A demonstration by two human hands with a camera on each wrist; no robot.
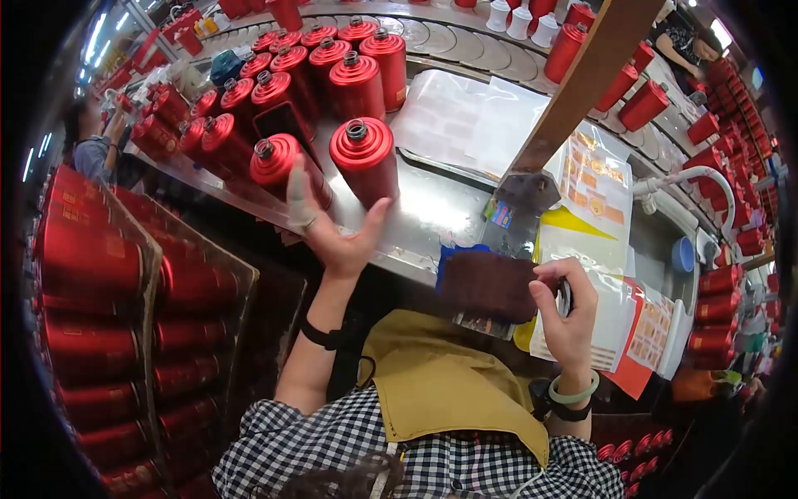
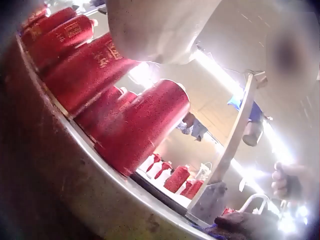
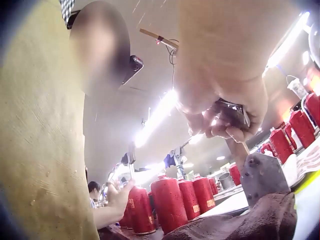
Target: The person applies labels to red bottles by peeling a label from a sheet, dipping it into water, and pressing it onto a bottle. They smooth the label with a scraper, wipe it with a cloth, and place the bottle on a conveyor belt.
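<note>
My left hand point(image 1: 337, 241) is stretched out with fingers straight and thumb spread, a pale covering on a finger. It is right beside a red bottle point(image 1: 274, 158) with a dark threaded neck; another red bottle point(image 1: 362, 154) stands just beyond the thumb. In the left wrist view, red bottles point(image 2: 150, 125) line the metal edge. My right hand point(image 1: 569, 312) is curled over the end of a folded brown cloth point(image 1: 486, 289). Its fingers hold a small dark, shiny object point(image 3: 232, 113), whose kind I cannot tell.
Behind my left hand several red bottles point(image 1: 291, 75) crowd the metal bench point(image 1: 432, 200). A wooden post point(image 1: 582, 83) rises from a metal bracket point(image 1: 528, 193). Printed label sheets point(image 1: 594, 179) lie to the right, near a white curved pipe point(image 1: 706, 172). Red bottles in crates point(image 1: 150, 249) stand at left.
</note>
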